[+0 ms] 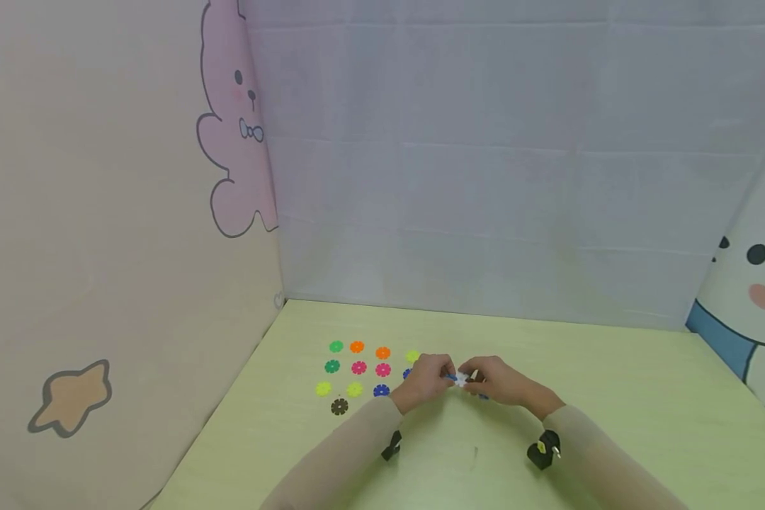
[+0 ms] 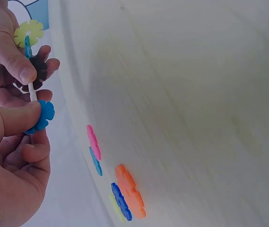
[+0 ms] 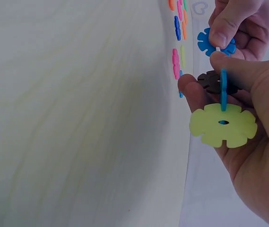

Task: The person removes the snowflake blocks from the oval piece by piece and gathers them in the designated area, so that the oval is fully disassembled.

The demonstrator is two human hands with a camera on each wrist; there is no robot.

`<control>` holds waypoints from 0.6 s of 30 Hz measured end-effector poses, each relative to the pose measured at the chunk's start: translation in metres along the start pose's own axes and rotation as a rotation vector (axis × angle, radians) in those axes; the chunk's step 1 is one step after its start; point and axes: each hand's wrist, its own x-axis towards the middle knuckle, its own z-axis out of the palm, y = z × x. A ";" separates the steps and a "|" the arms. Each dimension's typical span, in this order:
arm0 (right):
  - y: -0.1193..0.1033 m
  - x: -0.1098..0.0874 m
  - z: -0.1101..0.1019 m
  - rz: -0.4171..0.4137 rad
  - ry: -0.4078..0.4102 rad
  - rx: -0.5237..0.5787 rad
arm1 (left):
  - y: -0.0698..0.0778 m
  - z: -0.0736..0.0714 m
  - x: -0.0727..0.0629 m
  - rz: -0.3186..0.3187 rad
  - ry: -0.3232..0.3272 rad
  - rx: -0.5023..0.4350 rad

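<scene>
My left hand pinches a blue snowflake disc between thumb and fingers. A white snowflake disc, seen edge-on in the left wrist view, stands between the blue disc and my right hand. That right hand grips a short chain of notched discs. In the right wrist view the chain holds a dark brown disc, a lighter blue disc on edge and a yellow disc at the near end. Fingers partly cover the white disc, and how firmly it joins the blue one cannot be told.
Loose discs lie in rough rows left of my hands, among them a green disc, an orange disc, a pink disc and a brown disc. Beyond the pale table hangs a light curtain; a printed wall covering stands left.
</scene>
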 end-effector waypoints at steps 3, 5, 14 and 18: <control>0.001 0.000 0.001 0.003 -0.005 -0.004 | -0.001 0.000 0.001 0.001 -0.009 0.014; 0.001 -0.001 0.001 0.006 -0.003 -0.006 | -0.002 -0.001 0.001 0.010 -0.019 0.021; 0.005 -0.007 -0.003 0.034 0.021 -0.017 | -0.012 -0.009 0.000 -0.029 -0.061 -0.103; 0.007 -0.007 -0.005 0.043 0.026 -0.009 | -0.014 -0.020 -0.001 -0.059 -0.077 -0.144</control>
